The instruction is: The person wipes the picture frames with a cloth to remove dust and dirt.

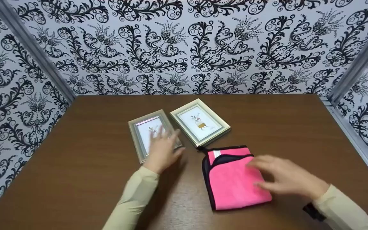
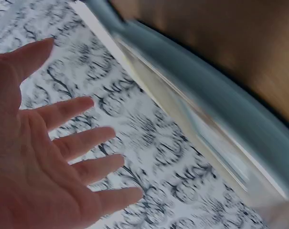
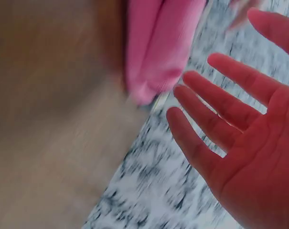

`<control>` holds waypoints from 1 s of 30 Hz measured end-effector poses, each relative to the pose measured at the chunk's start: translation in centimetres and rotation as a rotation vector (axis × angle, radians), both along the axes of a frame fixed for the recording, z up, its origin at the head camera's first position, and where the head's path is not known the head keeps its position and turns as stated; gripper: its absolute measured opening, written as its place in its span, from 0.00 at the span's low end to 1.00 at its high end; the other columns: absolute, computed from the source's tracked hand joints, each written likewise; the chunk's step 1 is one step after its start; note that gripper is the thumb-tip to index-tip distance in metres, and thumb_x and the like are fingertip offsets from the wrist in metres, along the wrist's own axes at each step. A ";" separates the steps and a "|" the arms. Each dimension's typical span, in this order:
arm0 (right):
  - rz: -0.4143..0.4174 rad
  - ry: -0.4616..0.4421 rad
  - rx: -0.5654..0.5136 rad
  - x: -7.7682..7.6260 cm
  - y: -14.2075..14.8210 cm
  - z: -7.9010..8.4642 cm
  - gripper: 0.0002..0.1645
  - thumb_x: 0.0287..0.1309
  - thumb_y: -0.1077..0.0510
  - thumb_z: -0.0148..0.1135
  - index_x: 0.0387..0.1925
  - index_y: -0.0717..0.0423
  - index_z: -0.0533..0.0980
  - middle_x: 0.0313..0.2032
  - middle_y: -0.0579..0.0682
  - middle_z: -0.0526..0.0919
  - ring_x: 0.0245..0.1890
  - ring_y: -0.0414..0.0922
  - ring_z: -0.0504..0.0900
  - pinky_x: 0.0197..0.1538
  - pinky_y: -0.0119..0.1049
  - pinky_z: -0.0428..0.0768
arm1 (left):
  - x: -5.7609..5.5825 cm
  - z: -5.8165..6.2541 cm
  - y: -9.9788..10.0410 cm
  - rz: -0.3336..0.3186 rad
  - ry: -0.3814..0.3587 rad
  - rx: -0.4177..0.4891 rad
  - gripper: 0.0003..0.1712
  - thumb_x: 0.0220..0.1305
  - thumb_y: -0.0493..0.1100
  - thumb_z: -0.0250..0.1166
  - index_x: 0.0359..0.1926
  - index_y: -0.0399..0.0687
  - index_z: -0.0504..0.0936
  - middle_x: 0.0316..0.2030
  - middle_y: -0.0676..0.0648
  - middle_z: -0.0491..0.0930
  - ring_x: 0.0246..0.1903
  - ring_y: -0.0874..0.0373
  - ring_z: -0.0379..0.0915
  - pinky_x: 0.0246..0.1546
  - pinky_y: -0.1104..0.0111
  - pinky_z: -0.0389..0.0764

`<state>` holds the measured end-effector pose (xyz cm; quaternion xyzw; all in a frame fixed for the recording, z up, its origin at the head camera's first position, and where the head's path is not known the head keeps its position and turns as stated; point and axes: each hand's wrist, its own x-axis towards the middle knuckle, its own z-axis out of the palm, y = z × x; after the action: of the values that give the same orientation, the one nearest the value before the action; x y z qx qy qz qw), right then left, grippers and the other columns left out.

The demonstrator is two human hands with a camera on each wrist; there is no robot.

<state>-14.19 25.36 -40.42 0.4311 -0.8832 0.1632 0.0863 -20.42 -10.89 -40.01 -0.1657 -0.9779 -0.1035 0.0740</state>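
Over the left picture frame [image 1: 135,135] my left hand [image 1: 163,151] hovers with its fingers spread, hiding part of the print. In the left wrist view that hand [image 2: 53,157] shows a bare palm, straight fingers and nothing held. A folded pink cloth [image 1: 235,185] with black edging lies on the table. My right hand [image 1: 286,175], blurred, is at the cloth's right side; whether it touches the cloth I cannot tell. The right wrist view shows its palm [image 3: 259,124] with fingers extended and nothing gripped, and the pink cloth [image 3: 165,47] beyond the fingertips.
A second picture frame [image 1: 200,123] with a plant print lies just right of the first, its near corner close to the cloth's black loop. Both lie on a brown wooden table [image 1: 85,159]. Patterned walls [image 1: 171,48] rise at the back and sides, with grey metal strips at the corners.
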 end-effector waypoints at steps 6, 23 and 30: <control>0.083 0.098 0.127 2.1 -2.1 -1.1 0.41 0.41 0.39 0.73 0.58 0.50 0.75 0.54 0.52 0.76 0.51 0.51 0.75 0.47 0.51 0.76 | -0.8 -0.6 3.7 -0.097 -0.050 0.025 0.34 0.61 0.54 0.66 0.63 0.43 0.72 0.66 0.34 0.63 0.67 0.34 0.52 0.63 0.39 0.51; -0.014 0.271 0.477 3.2 -6.6 -2.3 0.40 0.35 0.60 0.74 0.55 0.68 0.72 0.55 0.67 0.74 0.53 0.62 0.75 0.51 0.50 0.77 | -2.9 -1.7 6.8 -0.059 -0.117 -0.137 0.25 0.62 0.49 0.62 0.55 0.37 0.78 0.58 0.35 0.71 0.63 0.37 0.60 0.59 0.51 0.67; -0.082 0.422 0.507 3.1 -8.2 -3.7 0.38 0.29 0.55 0.80 0.44 0.63 0.72 0.47 0.67 0.77 0.42 0.61 0.79 0.34 0.48 0.80 | -3.3 -2.5 7.4 -0.045 -0.117 -0.104 0.24 0.67 0.53 0.59 0.48 0.36 0.81 0.56 0.33 0.73 0.62 0.36 0.62 0.57 0.50 0.70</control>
<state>-11.04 17.21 -44.15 0.4272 -0.8750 -0.1583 0.1640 -23.70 -3.52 -42.48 -0.1849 -0.9807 -0.0635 0.0057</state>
